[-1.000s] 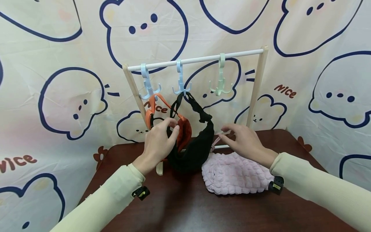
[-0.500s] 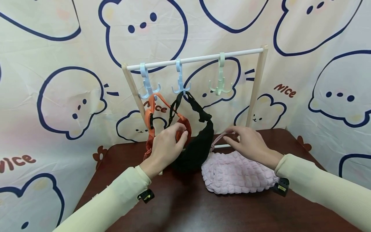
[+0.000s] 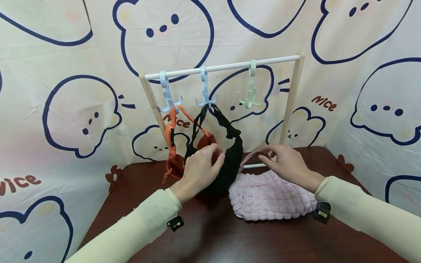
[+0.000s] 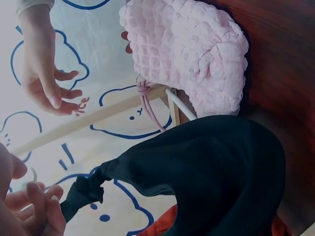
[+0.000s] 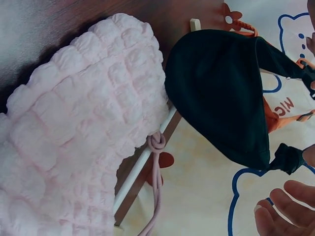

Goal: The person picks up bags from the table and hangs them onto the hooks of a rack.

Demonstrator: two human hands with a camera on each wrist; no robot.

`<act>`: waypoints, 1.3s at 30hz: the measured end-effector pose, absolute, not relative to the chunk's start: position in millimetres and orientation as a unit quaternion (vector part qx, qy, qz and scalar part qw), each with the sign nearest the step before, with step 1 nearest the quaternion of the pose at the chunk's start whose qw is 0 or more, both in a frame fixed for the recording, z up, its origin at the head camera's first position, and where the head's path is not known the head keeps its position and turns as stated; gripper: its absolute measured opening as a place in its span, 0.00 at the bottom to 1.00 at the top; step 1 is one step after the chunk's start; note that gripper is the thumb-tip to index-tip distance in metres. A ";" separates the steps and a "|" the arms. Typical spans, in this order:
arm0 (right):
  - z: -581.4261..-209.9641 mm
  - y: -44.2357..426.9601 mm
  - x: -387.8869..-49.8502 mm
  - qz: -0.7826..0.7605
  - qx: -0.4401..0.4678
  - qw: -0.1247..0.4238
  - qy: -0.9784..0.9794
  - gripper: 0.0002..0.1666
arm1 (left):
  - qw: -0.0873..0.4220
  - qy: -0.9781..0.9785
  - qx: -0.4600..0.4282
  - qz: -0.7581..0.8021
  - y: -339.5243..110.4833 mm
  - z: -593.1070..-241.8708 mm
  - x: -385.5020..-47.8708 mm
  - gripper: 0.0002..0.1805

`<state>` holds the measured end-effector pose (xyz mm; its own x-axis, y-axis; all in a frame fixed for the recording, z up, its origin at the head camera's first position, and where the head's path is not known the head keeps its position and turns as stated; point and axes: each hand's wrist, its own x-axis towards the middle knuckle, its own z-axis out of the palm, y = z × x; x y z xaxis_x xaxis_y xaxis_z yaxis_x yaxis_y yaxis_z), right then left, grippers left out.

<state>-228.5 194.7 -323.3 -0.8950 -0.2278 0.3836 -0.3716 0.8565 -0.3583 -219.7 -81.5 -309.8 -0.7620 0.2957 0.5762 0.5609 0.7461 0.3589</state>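
In the head view my left hand point(image 3: 200, 170) is in front of the black shoulder bag point(image 3: 233, 159), fingers loosely bent with nothing seen between them. That bag hangs by its straps from the middle blue hook point(image 3: 205, 89). To its left, an orange-red bag point(image 3: 174, 162) hangs from the left blue hook point(image 3: 166, 93), partly covered by the black one. My right hand point(image 3: 287, 162) hovers over the pink quilted bag point(image 3: 271, 197), which rests on the table. The pink strap point(image 5: 156, 182) passes close to its fingertips in the head view; both wrist views show these fingers loosely spread, apart from the strap.
A small rack with a white top bar point(image 3: 230, 67) and wooden side posts point(image 3: 292, 95) stands at the back of the dark brown table point(image 3: 236, 241). A green hook point(image 3: 251, 87) hangs at the right of the bar. Behind is a cartoon-printed cloth point(image 3: 368, 146).
My left hand has moved right and slightly down, from the orange bag's side to before the black bag. The right hand has shifted a little to the right. The bags stay in place.
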 end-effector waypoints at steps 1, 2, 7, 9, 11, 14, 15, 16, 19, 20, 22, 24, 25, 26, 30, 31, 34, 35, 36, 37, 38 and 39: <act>-324.1 196.1 -229.1 0.217 0.156 0.164 -0.950 0.17 | 0.248 -0.901 -0.238 -0.265 -80.7 -310.6 -219.6 0.08; -324.6 197.6 -229.8 0.217 0.154 0.162 -0.950 0.17 | 0.247 -0.901 -0.239 -0.266 -79.9 -311.5 -219.5 0.08; -327.3 202.9 -231.5 0.214 0.145 0.157 -0.953 0.19 | 0.240 -0.902 -0.241 -0.266 -76.0 -314.7 -219.3 0.08; -328.2 204.0 -231.6 0.214 0.143 0.156 -0.954 0.19 | 0.240 -0.902 -0.243 -0.263 -74.3 -315.7 -219.7 0.08; -328.9 204.8 -231.8 0.213 0.142 0.154 -0.954 0.19 | 0.238 -0.904 -0.244 -0.259 -72.4 -317.1 -220.2 0.09; -329.9 205.8 -232.4 0.213 0.141 0.151 -0.955 0.19 | 0.234 -0.906 -0.245 -0.253 -69.9 -319.6 -220.7 0.08; -330.2 206.3 -232.7 0.212 0.139 0.151 -0.955 0.19 | 0.230 -0.907 -0.246 -0.252 -69.0 -320.5 -220.5 0.08; -330.6 207.0 -233.0 0.211 0.138 0.150 -0.956 0.19 | 0.228 -0.908 -0.246 -0.250 -68.1 -321.4 -220.6 0.08; -331.9 210.2 -233.7 0.205 0.135 0.149 -0.958 0.19 | 0.218 -0.910 -0.249 -0.248 -65.1 -324.2 -220.1 0.09; -332.5 211.7 -233.9 0.203 0.134 0.148 -0.958 0.19 | 0.214 -0.911 -0.250 -0.248 -64.1 -325.2 -220.0 0.09; -333.8 215.1 -234.6 0.203 0.135 0.147 -0.959 0.18 | 0.207 -0.913 -0.251 -0.245 -62.2 -327.5 -219.9 0.09; -335.4 218.7 -235.6 0.203 0.135 0.143 -0.959 0.18 | 0.200 -0.916 -0.250 -0.241 -60.4 -330.0 -219.6 0.10; -336.4 220.6 -236.4 0.203 0.135 0.142 -0.959 0.18 | 0.197 -0.917 -0.250 -0.239 -59.6 -331.6 -220.0 0.10; -337.3 222.4 -237.2 0.204 0.135 0.140 -0.959 0.18 | 0.194 -0.918 -0.249 -0.239 -58.7 -333.0 -220.1 0.10; -341.5 229.5 -241.0 0.201 0.132 0.133 -0.962 0.21 | 0.183 -0.923 -0.246 -0.235 -55.0 -338.6 -220.6 0.11; -342.5 231.2 -242.0 0.199 0.129 0.132 -0.962 0.22 | 0.180 -0.924 -0.245 -0.234 -53.8 -339.9 -220.7 0.11; -345.2 235.6 -244.5 0.196 0.121 0.126 -0.965 0.22 | 0.171 -0.928 -0.241 -0.229 -50.3 -343.3 -220.8 0.11; -346.1 237.1 -245.3 0.194 0.118 0.124 -0.966 0.22 | 0.167 -0.929 -0.240 -0.228 -49.2 -344.5 -220.9 0.11; -347.0 238.3 -246.1 0.193 0.115 0.122 -0.967 0.21 | 0.164 -0.930 -0.239 -0.228 -48.1 -345.4 -220.9 0.11; -347.9 239.5 -247.0 0.193 0.113 0.120 -0.967 0.20 | 0.162 -0.931 -0.237 -0.227 -47.1 -346.4 -221.1 0.11; -348.7 240.4 -247.5 0.193 0.112 0.118 -0.968 0.19 | 0.160 -0.931 -0.236 -0.226 -46.2 -347.3 -221.2 0.11; -349.4 241.3 -248.0 0.193 0.111 0.117 -0.968 0.18 | 0.159 -0.932 -0.236 -0.226 -45.5 -348.5 -221.6 0.11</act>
